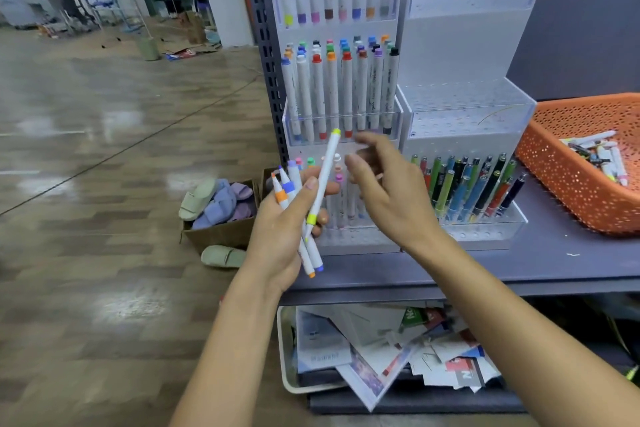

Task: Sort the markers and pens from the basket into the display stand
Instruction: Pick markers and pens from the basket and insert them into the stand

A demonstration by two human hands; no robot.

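The left hand [277, 230] grips the markers [288, 191]; the right hand [389, 194], its fingers [370, 141] released, should pinch the yellow marker [326, 168] above the left thumb.

Illumination is bright, even and diffuse; broad glare patches lie on the glossy floor [114, 135], probably from overhead fixtures outside the view. The right hand [384, 191] shows motion blur at its fingertips. Wide-angle distortion bends the shelf upright [265, 45], and the far background is soft.
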